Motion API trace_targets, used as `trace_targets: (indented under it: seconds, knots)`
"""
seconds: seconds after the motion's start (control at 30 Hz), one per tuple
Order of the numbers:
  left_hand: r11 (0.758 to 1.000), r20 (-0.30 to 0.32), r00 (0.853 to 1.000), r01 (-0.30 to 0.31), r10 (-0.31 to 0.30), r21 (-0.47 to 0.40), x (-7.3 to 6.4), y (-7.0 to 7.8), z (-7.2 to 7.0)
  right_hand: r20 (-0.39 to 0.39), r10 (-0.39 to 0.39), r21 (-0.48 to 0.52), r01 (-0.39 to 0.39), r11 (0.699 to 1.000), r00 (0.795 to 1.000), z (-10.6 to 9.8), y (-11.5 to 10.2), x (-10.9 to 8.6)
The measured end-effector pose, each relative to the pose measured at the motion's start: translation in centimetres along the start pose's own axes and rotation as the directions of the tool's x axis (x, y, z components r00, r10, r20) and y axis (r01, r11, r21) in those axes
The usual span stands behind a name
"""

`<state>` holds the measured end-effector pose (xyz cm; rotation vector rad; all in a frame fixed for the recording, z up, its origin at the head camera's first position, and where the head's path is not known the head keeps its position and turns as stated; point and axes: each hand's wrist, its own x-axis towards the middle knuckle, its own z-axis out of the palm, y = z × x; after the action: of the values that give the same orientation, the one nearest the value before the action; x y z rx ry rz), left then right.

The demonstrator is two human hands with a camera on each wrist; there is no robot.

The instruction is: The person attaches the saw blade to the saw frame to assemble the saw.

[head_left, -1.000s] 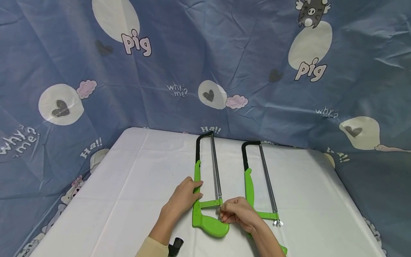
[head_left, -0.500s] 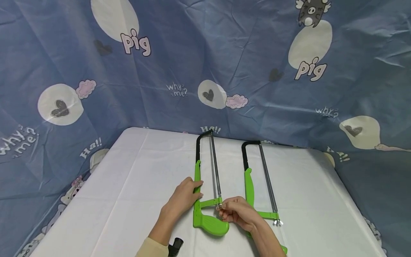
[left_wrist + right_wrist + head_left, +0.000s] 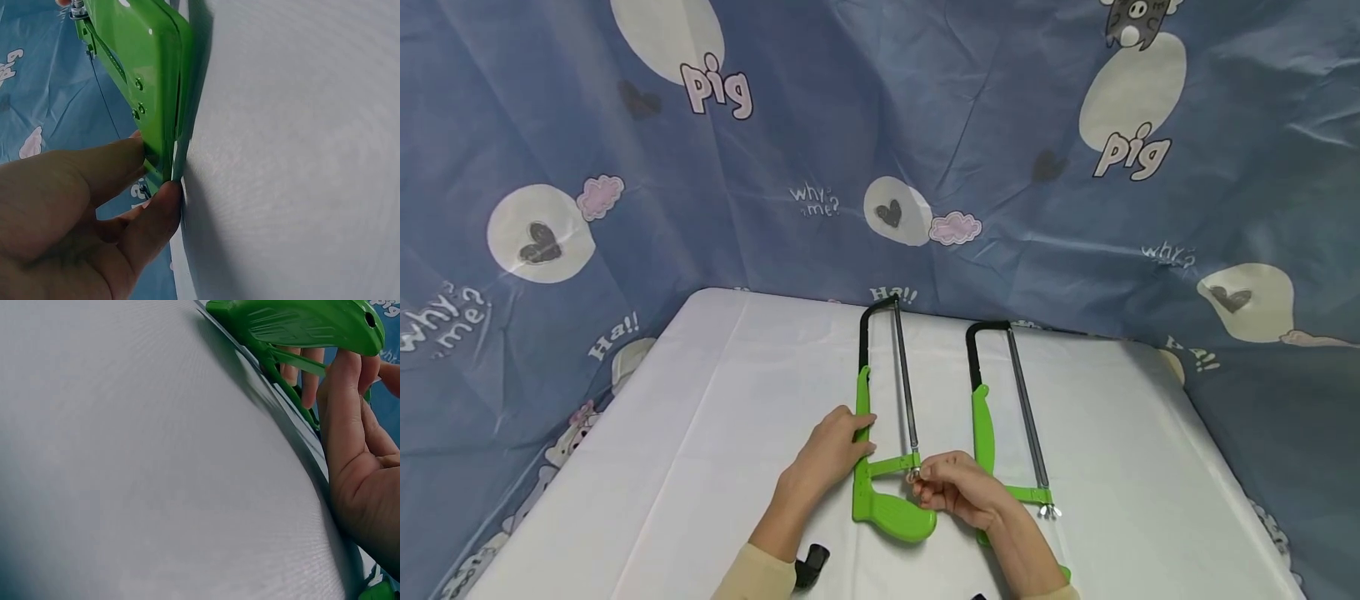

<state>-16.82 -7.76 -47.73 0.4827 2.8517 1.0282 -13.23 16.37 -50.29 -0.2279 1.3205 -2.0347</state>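
In the head view, a hacksaw [image 3: 901, 517] with a green handle and black front bow lies between my hands, its blade [image 3: 905, 375] strung along the right side. My left hand [image 3: 831, 448] grips its green frame, thumb and fingers on either side, as the left wrist view shows on the frame [image 3: 156, 69]. At the near end of the blade, my right hand [image 3: 962, 492] pinches the small metal wing nut [image 3: 913, 477] by the green crosspiece. In the right wrist view, the handle [image 3: 306, 325] hangs over those fingertips and partly hides them.
A second hacksaw [image 3: 982, 433] of the same kind lies to the right, partly under my right forearm, with its wing nut [image 3: 1049, 512] showing. A small black object [image 3: 811, 567] sits beside my left sleeve. Blue printed cloth [image 3: 820, 150] rises behind the white table [image 3: 737, 375].
My right fingers shift slightly at the wing nut. The left hand keeps its hold on the frame. The head view tilts a little, so everything appears slightly higher.
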Motion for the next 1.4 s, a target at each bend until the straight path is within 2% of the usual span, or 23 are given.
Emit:
trace_targets:
  seconds: [0.23, 0.63, 0.73, 0.87, 1.07, 1.2, 1.4]
  knots:
    - [1.000, 0.002, 1.000, -0.006, 0.006, 0.013, 0.7, 0.2, -0.3, 0.028, -0.001, 0.009, 0.001, 1.000, 1.000, -0.4, -0.4, 0.2]
    - [1.000, 0.015, 1.000, 0.004, -0.004, 0.015, 0.6, 0.5, -0.3, 0.021, 0.049, 0.030, -0.049, 0.998, 0.999, -0.8, -0.5, 0.3]
    - [1.000, 0.019, 1.000, 0.000, 0.000, 0.022, 0.7, 0.6, -0.2, -0.004, 0.065, 0.012, -0.065, 0.998, 0.998, -0.8, -0.5, 0.1]
    - [0.999, 0.021, 1.000, -0.014, 0.013, 0.050, 0.8, 0.7, 0.0, -0.077, 0.089, -0.026, -0.091, 0.995, 0.993, -0.7, -0.6, -0.3]
    - [0.996, 0.003, 1.000, -0.019, 0.019, 0.093, 0.7, 0.9, 0.2, -0.214, 0.094, -0.116, -0.121, 0.986, 0.972, -0.1, -0.6, -0.4]
    - [0.993, -0.012, 1.000, -0.016, 0.017, 0.115, 0.6, 1.0, 0.3, -0.324, 0.078, -0.257, -0.167, 0.952, 0.943, 0.7, -0.7, -0.4]
    - [0.993, -0.013, 1.000, -0.005, 0.007, 0.122, 0.4, 1.2, 0.4, -0.440, 0.012, -0.458, -0.236, 0.857, 0.898, 2.1, -1.0, -0.5]
